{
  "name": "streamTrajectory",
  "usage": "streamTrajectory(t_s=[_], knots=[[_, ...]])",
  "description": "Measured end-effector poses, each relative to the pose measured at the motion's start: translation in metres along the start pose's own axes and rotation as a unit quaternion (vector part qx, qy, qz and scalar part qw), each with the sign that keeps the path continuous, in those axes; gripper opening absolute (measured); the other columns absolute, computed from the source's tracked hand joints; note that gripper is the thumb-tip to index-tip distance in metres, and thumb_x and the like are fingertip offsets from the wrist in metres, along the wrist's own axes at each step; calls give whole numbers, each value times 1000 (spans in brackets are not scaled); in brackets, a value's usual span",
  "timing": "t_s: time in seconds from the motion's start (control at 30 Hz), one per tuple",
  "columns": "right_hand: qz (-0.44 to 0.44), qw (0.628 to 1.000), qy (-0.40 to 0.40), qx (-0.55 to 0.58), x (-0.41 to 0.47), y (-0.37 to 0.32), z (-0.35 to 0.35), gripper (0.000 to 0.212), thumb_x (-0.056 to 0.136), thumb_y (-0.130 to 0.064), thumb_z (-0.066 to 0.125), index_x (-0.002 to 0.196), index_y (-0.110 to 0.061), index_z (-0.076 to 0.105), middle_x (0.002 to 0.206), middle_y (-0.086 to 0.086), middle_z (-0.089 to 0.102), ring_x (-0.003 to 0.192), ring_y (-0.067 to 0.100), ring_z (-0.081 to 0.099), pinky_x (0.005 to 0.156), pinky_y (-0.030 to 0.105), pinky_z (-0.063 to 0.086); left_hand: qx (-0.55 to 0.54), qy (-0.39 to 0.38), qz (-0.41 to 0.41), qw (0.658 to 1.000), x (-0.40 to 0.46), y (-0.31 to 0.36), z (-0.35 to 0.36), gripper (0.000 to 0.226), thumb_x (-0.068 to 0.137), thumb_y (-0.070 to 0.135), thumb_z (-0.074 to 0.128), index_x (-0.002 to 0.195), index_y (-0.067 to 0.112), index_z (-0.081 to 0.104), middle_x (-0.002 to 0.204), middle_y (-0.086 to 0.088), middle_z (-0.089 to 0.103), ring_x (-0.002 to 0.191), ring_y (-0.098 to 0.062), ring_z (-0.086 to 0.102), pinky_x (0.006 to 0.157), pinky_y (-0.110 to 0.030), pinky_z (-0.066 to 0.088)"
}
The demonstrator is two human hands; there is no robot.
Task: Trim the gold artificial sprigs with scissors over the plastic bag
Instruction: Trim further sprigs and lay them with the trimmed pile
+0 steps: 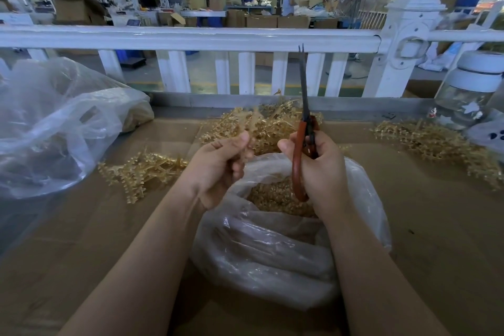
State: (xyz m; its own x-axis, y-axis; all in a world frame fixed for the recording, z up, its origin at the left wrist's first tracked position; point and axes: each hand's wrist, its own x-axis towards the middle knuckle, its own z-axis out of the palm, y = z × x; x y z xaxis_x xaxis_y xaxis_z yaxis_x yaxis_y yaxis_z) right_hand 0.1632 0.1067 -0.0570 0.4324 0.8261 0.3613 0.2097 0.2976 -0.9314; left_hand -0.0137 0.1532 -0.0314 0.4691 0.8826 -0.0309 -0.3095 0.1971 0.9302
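Gold artificial sprig point(249, 121) of spiky plastic is pinched upright in the left hand point(222, 165), just above the open mouth of the clear plastic bag point(261, 251) (gold trimmings lie inside). The right hand point(320, 169) grips red-handled scissors point(304, 128), blades nearly together and pointing up. More gold sprigs point(143, 169) lie on the brown cardboard point(436, 226).

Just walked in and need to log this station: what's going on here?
A person is trimming gold sprigs. The left hand pinches one sprig above an open plastic bag already holding gold cuttings. The right hand grips red-handled scissors, blades pointing up and nearly closed, not on the sprig. More sprigs lie piled on the cardboard.
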Motion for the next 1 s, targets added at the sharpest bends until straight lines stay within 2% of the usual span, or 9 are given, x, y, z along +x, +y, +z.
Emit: streamTrajectory(t_s=[0.13,0.23,0.4,0.53,0.6,0.7,0.8,0.93,1.0], knots=[[12,1000,9,-14,-1,-1,-1,36,75,-52,82,98,-27,72,92,-15,74,91,3,69,83,25,50,-97,23,63,993,2,3,-1,11,81,24,68,82,14,73,70,3,69,52,-1,59,49,-13,51],[13,999,-1,-39,-4,-2,2,64,59,-73,77,104,-27,72,92,-19,73,93,2,68,84,27,50,-116,47,88,988,2,4,1,10,80,20,68,77,14,75,74,-1,72,60,-5,67,55,-15,55],[10,990,-41,-132,-7,0,4,53,61,-82,64,86,-36,65,82,-28,68,81,-7,63,70,25,45,-127,61,102,985,1,5,3,10,78,17,68,80,11,76,80,-5,74,72,-11,72,64,-18,58],[16,978,-66,-195,-10,-3,5,62,57,-90,55,90,-39,61,88,-38,63,82,-12,60,67,25,45,-124,69,103,984,0,5,5,13,76,14,68,86,9,75,83,-7,76,78,-13,74,67,-19,58],[19,974,-76,-211,-10,-3,4,68,54,-93,52,94,-39,62,88,-36,64,80,-7,62,70,26,48,-123,67,106,984,-1,6,6,11,75,12,68,80,12,78,82,-6,75,79,-13,74,69,-19,58],[12,968,-89,-236,-12,-3,2,72,55,-93,50,97,-36,63,84,-21,68,81,-3,63,73,27,52,-116,63,113,985,-3,7,8,8,74,9,68,76,11,76,81,-6,74,78,-13,73,72,-20,59],[2,959,-107,-262,-13,-3,2,72,60,-92,52,101,-33,62,91,-17,69,86,0,63,78,31,54,-88,70,120,986,-4,6,9,10,78,10,67,74,14,76,82,-6,75,76,-12,73,70,-20,59],[-16,949,-114,-293,-14,-1,1,61,67,-87,55,97,-34,59,86,-20,65,81,-3,60,67,26,48,-56,97,137,984,-2,5,7,9,91,9,62,88,10,70,82,-5,75,75,-13,73,67,-21,58],[-28,944,-118,-306,-14,0,2,56,69,-86,57,93,-36,56,82,-21,63,79,-4,58,62,22,42,-31,106,149,983,-2,4,6,10,92,11,62,87,10,71,80,-4,75,74,-12,72,67,-20,58]])
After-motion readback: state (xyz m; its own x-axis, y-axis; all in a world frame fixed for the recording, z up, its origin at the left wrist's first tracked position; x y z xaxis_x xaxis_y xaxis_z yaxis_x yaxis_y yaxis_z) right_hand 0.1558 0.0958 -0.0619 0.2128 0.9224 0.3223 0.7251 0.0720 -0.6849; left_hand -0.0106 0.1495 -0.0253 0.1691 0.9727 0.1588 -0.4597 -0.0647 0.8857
